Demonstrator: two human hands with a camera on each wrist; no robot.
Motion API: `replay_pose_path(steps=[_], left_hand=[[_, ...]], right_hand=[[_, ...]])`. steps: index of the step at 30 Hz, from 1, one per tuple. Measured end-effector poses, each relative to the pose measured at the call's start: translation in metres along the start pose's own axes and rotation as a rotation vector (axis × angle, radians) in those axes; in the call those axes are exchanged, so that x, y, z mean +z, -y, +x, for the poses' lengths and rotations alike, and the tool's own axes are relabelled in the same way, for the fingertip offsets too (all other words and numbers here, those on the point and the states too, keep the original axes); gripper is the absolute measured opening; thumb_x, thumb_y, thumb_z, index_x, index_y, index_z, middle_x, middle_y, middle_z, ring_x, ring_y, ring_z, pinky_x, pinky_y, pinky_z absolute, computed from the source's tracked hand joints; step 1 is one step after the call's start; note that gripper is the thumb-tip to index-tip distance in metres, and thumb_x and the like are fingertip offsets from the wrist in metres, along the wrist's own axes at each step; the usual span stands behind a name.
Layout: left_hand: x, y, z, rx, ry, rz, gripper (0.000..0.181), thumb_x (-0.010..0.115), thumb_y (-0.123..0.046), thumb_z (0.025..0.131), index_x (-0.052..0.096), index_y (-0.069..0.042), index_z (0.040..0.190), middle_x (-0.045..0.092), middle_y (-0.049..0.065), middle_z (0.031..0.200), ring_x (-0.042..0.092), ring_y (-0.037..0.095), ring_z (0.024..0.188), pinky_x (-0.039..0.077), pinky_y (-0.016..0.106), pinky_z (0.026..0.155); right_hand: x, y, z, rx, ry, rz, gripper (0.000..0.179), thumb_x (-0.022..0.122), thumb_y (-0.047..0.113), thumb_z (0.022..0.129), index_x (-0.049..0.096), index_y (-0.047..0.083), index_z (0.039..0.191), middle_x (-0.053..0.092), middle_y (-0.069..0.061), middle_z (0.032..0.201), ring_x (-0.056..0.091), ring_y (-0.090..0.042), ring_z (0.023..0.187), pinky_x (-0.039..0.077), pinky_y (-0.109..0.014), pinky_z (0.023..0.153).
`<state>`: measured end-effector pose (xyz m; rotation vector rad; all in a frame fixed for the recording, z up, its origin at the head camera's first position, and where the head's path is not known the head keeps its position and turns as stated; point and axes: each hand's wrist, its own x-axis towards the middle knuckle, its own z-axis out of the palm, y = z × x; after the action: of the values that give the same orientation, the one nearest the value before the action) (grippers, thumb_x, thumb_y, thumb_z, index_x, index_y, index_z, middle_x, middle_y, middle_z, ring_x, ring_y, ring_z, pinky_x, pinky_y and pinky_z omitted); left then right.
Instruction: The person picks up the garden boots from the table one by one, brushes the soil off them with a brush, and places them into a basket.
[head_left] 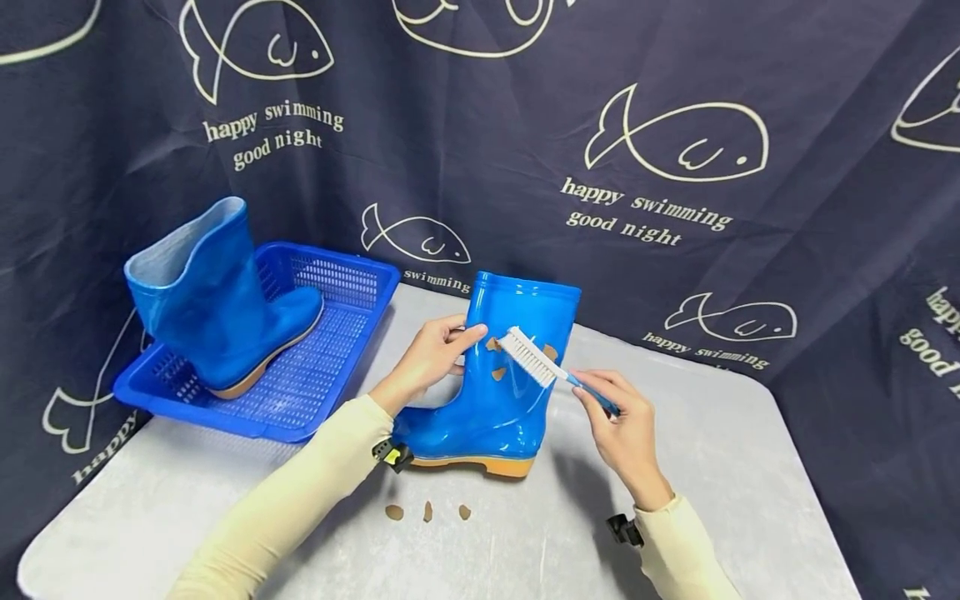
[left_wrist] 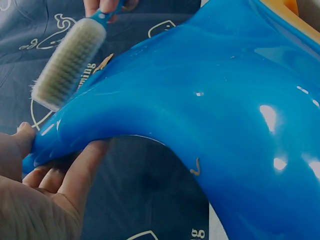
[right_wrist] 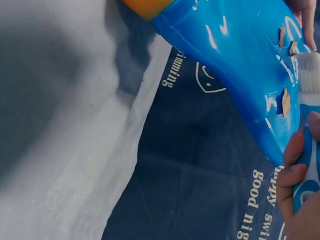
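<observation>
A blue boot [head_left: 487, 421] leans back in the middle of the scene, its opening turned out of sight, toe to the left, as a person appears to scrub its shaft; whether the sole touches the surface [head_left: 720, 454] is hard to tell. Three brown patches [head_left: 498, 374] mark the shaft, two to the left of the white-bristled brush [head_left: 531, 357] and one partly behind it. The left grip [head_left: 435, 358] holds the front edge of the shaft, thumb close by the patches; the right grip [head_left: 618, 425] pinches the blue handle. Bristle contact cannot be confirmed.

Good work here likely calls for a firm left hold, so the shaft does not swing or buckle under the strokes. Short strokes with the bristles flat, aimed at one patch at a time and led away from that thumb, should suit; pressing too hard could dent what looks like pliable material. The left wrist view shows a curled fleck [left_wrist: 195, 168] by the instep, easily missed.

Below the boot, three brown bits [head_left: 428, 511] lie in a row on the surface, best kept clear of the sole. At left, a second boot [head_left: 210, 308] stands in a blue basket [head_left: 273, 433] before a fish-print curtain [head_left: 480, 150].
</observation>
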<state>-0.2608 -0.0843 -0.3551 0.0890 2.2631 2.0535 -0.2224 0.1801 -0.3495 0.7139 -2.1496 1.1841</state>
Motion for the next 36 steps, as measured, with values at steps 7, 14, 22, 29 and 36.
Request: replay_pose_path(steps=[7, 14, 22, 29, 36], left_hand=[[0.0, 0.0, 0.002, 0.038, 0.045, -0.058, 0.036, 0.054, -0.042, 0.095, 0.061, -0.017, 0.12, 0.071, 0.01, 0.111, 0.07, 0.021, 0.098, 0.058, 0.04, 0.08], [-0.002, 0.002, 0.007, 0.037, 0.112, -0.037, 0.037, 0.048, -0.04, 0.098, 0.058, -0.017, 0.125, 0.069, 0.009, 0.113, 0.07, 0.02, 0.098, 0.058, 0.04, 0.081], [-0.003, 0.002, 0.011, 0.026, 0.13, -0.031, 0.038, 0.045, -0.043, 0.098, 0.062, -0.011, 0.111, 0.071, 0.011, 0.104, 0.07, 0.016, 0.089, 0.059, 0.038, 0.078], [-0.008, 0.005, 0.011, 0.023, 0.134, -0.019, 0.04, 0.045, -0.044, 0.098, 0.06, -0.013, 0.118, 0.07, 0.011, 0.109, 0.069, 0.015, 0.09, 0.059, 0.037, 0.077], [-0.011, 0.005, 0.01, 0.058, 0.177, -0.019, 0.041, 0.045, -0.044, 0.098, 0.058, -0.015, 0.124, 0.07, 0.011, 0.111, 0.069, 0.017, 0.095, 0.058, 0.039, 0.08]], right_hand=[[0.004, 0.002, 0.012, 0.001, -0.013, -0.013, 0.02, 0.069, -0.006, 0.08, 0.072, -0.002, 0.1, 0.068, -0.017, 0.096, 0.054, -0.005, 0.07, 0.039, -0.008, 0.056], [0.0, 0.0, 0.008, 0.005, 0.031, -0.012, 0.019, 0.07, -0.008, 0.078, 0.073, -0.003, 0.097, 0.068, -0.018, 0.095, 0.058, -0.002, 0.079, 0.044, -0.007, 0.062], [-0.008, -0.034, 0.02, -0.032, -0.026, -0.021, 0.022, 0.073, -0.007, 0.076, 0.074, 0.002, 0.096, 0.069, -0.016, 0.095, 0.057, 0.007, 0.086, 0.043, -0.004, 0.071], [0.006, -0.043, 0.014, -0.108, 0.055, -0.013, 0.027, 0.074, -0.002, 0.077, 0.075, 0.012, 0.1, 0.07, -0.008, 0.095, 0.059, 0.002, 0.087, 0.043, -0.009, 0.067], [0.001, -0.037, 0.013, -0.113, 0.043, -0.03, 0.027, 0.074, -0.005, 0.076, 0.075, 0.011, 0.098, 0.069, -0.007, 0.095, 0.05, 0.004, 0.068, 0.037, -0.012, 0.054]])
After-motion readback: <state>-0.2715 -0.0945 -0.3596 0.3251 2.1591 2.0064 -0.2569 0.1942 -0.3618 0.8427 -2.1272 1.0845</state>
